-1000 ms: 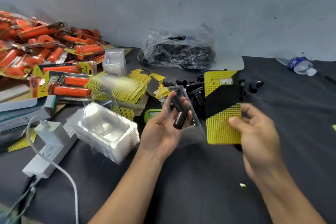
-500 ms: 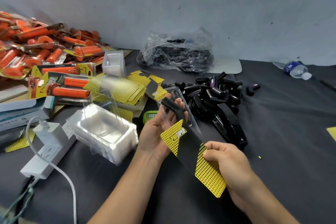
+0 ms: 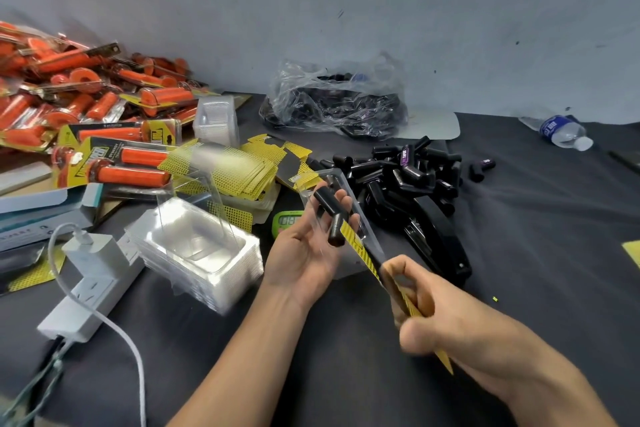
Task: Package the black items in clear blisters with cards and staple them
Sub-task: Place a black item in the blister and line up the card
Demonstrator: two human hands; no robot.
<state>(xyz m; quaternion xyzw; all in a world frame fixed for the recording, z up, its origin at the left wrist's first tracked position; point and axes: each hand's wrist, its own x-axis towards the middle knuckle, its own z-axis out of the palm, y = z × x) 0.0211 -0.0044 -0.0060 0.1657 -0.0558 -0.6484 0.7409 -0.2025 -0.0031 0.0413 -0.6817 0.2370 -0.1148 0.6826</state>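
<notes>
Two black items (image 3: 327, 202) in left grip (image 3: 304, 250), card (image 3: 360, 247) in right grip (image 3: 437, 319)

The light is soft and even, with only faint shadows on the dark tabletop (image 3: 554, 236). My right hand (image 3: 446, 319) looks blurry, and the stack of clear blisters (image 3: 201, 253) shines white with glare. The edges of the view bend a little.

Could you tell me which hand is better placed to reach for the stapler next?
Right, probably: the stapler lies just beyond the right hand, which only pinches the card, while the left hand cradles the loaded blister.
</notes>
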